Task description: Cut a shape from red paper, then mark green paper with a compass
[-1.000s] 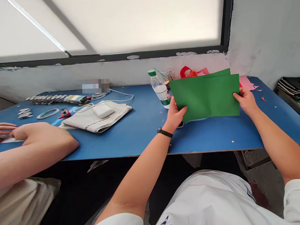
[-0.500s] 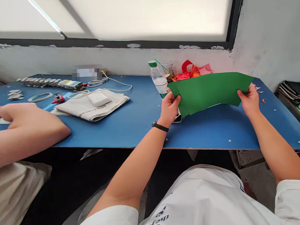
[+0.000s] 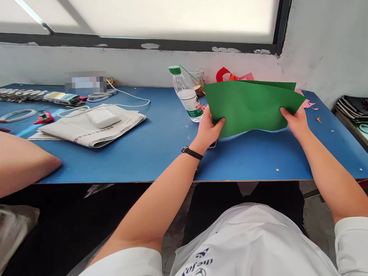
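Both my hands hold green paper (image 3: pixel 249 107) up above the blue table (image 3: pixel 160 155). My left hand (image 3: pixel 208 127) pinches its left end, thumb in front and fingers hidden behind. My right hand (image 3: pixel 296 120) grips the right end the same way. The paper sags a little along its lower edge, and a second green layer shows behind its upper right edge. Just left of the paper stands a water bottle (image 3: pixel 187 95) with a green cap. A dark-edged object, mostly hidden, lies under my left wrist.
Red and orange paper scraps (image 3: pixel 227 75) and a glass (image 3: pixel 199 76) stand behind the paper. Pink scraps (image 3: pixel 308 102) lie at right. Folded newspaper (image 3: pixel 90 131) bears a white box (image 3: pixel 103 116). A co-worker's arm (image 3: pixel 22 163) rests at the left edge.
The green paper has shifted and turned, so two layers now show apart at the top right. My hands have come slightly closer together. The view has swung a little to the right.
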### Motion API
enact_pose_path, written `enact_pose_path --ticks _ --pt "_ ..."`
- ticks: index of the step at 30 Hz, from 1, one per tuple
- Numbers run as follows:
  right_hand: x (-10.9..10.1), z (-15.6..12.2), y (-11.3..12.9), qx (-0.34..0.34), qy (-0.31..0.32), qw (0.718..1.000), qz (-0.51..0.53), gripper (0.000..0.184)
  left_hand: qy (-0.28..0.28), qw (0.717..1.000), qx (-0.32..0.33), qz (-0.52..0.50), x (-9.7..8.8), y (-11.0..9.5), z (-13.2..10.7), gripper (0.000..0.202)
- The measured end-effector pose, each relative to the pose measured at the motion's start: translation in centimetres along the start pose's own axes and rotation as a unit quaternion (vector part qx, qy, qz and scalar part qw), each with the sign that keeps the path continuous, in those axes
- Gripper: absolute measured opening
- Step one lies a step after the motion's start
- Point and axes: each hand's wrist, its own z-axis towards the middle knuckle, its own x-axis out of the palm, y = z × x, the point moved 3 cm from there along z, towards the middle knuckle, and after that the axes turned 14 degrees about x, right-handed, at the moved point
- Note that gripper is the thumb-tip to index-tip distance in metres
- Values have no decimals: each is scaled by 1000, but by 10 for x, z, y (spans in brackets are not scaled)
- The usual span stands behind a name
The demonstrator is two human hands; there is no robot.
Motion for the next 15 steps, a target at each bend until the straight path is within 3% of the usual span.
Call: enact_pose_path --ticks 3,7,10,15 --pt "-4 -1 4 -22 11 1000 -13 58 -3 1000 -2 -20 -1 1 1 69" --pt "-9 0 4 -6 9 1000 -12 58 -18 998 -32 -46 0 -3 1 67" --pt "-9 0 5 14 8 1000 1 60 -49 996 -52 -54 3 -13 3 65" --pt "-9 -4 13 33 -33 999 19 55 -85 995 -56 -14 -4 -32 9 41"
